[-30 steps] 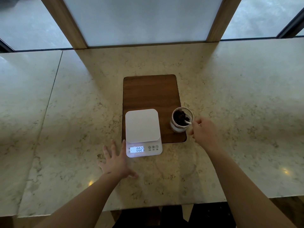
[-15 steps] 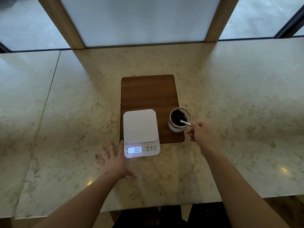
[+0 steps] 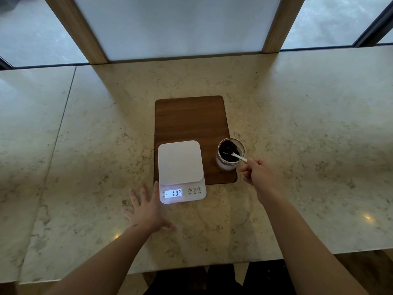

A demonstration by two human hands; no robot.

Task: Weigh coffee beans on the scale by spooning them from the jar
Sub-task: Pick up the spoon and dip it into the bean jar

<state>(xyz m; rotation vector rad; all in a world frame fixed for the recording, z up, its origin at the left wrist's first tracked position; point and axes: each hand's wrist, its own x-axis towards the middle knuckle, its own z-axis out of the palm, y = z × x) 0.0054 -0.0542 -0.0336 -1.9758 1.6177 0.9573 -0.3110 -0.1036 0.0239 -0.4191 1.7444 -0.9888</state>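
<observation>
A white digital scale sits on the near left part of a dark wooden board, its lit display reading 002 and its platform bare. To its right stands an open glass jar holding dark coffee beans. A white spoon leans in the jar with its bowl among the beans. My right hand pinches the end of the spoon's handle just outside the jar's rim. My left hand lies flat on the counter, fingers spread, its fingertips beside the scale's front left corner.
The marble counter stretches wide on both sides, with a seam at the left. Behind the board stand wooden window posts and glass panes. The counter's front edge runs just below my forearms.
My right hand has slid slightly back from the jar along the spoon's handle, and the spoon now lies lower in the beans. The left hand and the scale's reading are unchanged.
</observation>
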